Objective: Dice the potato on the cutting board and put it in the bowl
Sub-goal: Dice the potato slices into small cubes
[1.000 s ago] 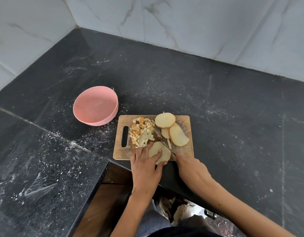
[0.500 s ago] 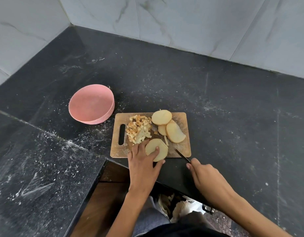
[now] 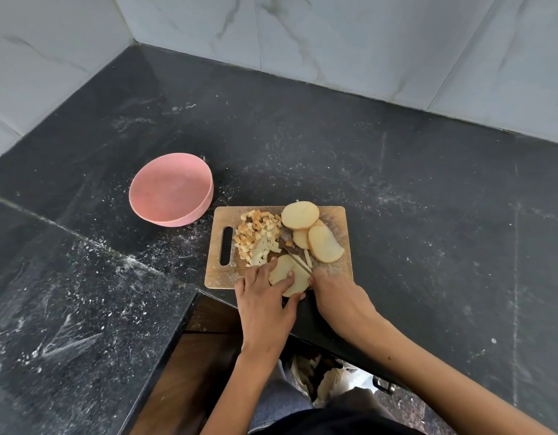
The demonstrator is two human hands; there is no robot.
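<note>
A wooden cutting board lies on the black counter. On its left part sits a heap of diced potato. Three round potato slices lie at its right. My left hand presses a potato slice flat at the board's near edge, fingers spread over it. My right hand grips a knife whose thin blade lies across that slice. The handle is hidden in the fist. The pink bowl stands to the left of the board, with nothing in it.
The black stone counter runs into a corner of white tiled walls. Its inner edge drops off just below the board, above a wooden cabinet front. White dust speckles the counter at the left.
My right hand drew the knife back off the board to the right, then returned it, so the blade lies across the slice again. The left hand stayed on the slice.
</note>
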